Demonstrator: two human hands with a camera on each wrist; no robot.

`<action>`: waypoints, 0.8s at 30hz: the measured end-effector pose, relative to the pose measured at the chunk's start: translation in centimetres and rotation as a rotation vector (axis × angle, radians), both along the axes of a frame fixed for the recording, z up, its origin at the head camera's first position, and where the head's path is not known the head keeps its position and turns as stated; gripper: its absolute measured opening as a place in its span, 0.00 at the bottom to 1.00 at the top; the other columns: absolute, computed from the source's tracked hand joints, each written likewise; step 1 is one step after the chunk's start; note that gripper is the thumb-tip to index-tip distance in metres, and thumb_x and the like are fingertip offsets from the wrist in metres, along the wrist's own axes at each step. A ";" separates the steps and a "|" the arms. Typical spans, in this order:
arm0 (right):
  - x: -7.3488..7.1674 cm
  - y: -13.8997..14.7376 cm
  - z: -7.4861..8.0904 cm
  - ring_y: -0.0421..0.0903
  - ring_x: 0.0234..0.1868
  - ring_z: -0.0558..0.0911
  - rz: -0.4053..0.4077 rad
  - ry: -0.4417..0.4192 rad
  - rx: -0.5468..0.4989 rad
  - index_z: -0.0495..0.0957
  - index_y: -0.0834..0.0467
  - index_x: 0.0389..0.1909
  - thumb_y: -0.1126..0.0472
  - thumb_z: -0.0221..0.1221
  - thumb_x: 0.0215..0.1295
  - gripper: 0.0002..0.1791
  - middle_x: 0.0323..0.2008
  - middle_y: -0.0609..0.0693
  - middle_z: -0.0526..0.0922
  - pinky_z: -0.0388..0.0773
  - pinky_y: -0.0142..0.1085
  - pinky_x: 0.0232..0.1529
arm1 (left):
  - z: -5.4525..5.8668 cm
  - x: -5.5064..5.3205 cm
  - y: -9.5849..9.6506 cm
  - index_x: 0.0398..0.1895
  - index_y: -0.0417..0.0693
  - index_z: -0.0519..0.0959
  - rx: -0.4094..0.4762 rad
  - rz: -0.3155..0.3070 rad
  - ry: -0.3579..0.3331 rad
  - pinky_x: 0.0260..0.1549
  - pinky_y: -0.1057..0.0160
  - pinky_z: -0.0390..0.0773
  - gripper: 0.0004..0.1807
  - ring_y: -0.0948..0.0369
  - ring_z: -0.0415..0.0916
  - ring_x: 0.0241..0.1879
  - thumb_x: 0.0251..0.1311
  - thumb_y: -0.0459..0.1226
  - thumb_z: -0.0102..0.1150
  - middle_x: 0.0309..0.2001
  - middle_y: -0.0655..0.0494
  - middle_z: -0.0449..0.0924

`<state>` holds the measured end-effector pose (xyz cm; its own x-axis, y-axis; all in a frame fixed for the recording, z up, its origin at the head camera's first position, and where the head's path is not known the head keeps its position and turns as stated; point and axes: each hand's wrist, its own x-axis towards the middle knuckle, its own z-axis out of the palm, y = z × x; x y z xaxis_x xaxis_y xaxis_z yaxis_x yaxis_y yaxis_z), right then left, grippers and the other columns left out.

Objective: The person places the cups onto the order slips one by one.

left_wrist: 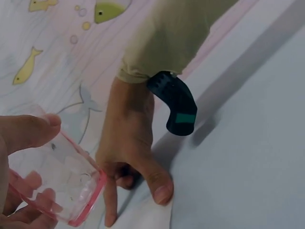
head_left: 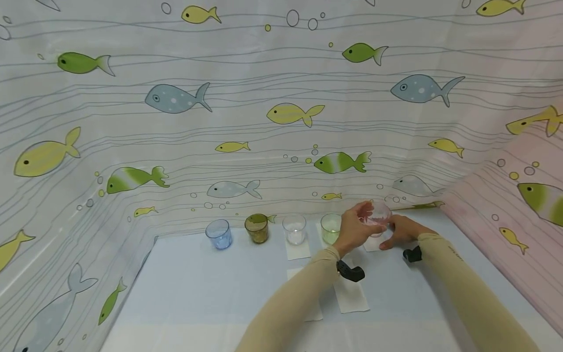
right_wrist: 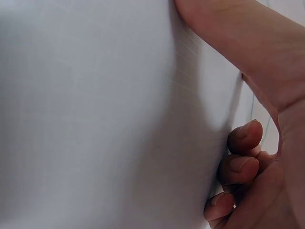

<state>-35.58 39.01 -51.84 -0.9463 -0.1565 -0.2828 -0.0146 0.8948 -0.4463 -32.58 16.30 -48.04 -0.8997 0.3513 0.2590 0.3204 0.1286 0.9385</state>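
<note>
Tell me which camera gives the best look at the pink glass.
The left wrist view: the pink glass appears large and close there, its clear wall and pink edge visible. The head view shows it small, held in the left hand; the right wrist view doesn't show it.

Green glass (head_left: 329, 225) pt. hidden behind L hand (head_left: 353, 229); R hand (right_wrist: 281, 76) cut off by edge, R-wrist cam.

From the head, the table (head_left: 189, 288) is viewed down toward its far edge. The right hand (head_left: 403, 230) is shared with the nearer left-wrist view; the right-wrist view is set closest.
</note>
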 end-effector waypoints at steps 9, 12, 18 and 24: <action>0.1 0.1 0.1 0.66 0.62 0.78 0.020 0.024 -0.026 0.71 0.73 0.66 0.39 0.85 0.41 0.60 0.63 0.71 0.79 0.71 0.67 0.70 | -1.4 0.4 1.4 0.71 0.49 0.76 -0.049 0.027 -0.047 0.64 0.70 0.78 0.41 0.63 0.80 0.65 0.52 0.34 0.83 0.65 0.56 0.83; 0.1 0.1 0.1 0.64 0.59 0.79 0.025 0.017 -0.028 0.70 0.73 0.70 0.39 0.85 0.42 0.62 0.61 0.71 0.80 0.73 0.66 0.68 | -2.1 0.3 1.5 0.70 0.49 0.77 -0.047 0.048 -0.057 0.64 0.70 0.78 0.39 0.63 0.80 0.64 0.52 0.33 0.83 0.65 0.55 0.84; 0.3 0.2 0.2 0.60 0.59 0.78 0.071 0.026 -0.045 0.66 0.65 0.78 0.40 0.84 0.44 0.63 0.67 0.72 0.77 0.74 0.66 0.68 | -3.5 -0.3 1.5 0.68 0.47 0.77 -0.068 0.078 -0.040 0.64 0.69 0.78 0.39 0.59 0.82 0.63 0.51 0.34 0.83 0.64 0.48 0.84; 0.3 0.1 0.2 0.56 0.54 0.77 0.093 0.049 -0.051 0.68 0.61 0.78 0.42 0.85 0.44 0.62 0.63 0.68 0.80 0.76 0.64 0.65 | -4.2 -0.7 1.6 0.72 0.45 0.73 -0.081 0.044 -0.032 0.66 0.68 0.77 0.40 0.54 0.80 0.66 0.55 0.34 0.81 0.67 0.48 0.81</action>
<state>-35.26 39.09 -51.62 -0.9396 -0.2573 -0.2255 -0.1196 0.8645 -0.4883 -33.30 17.87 -52.25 -0.9221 0.3300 0.2021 0.2826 0.2175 0.9342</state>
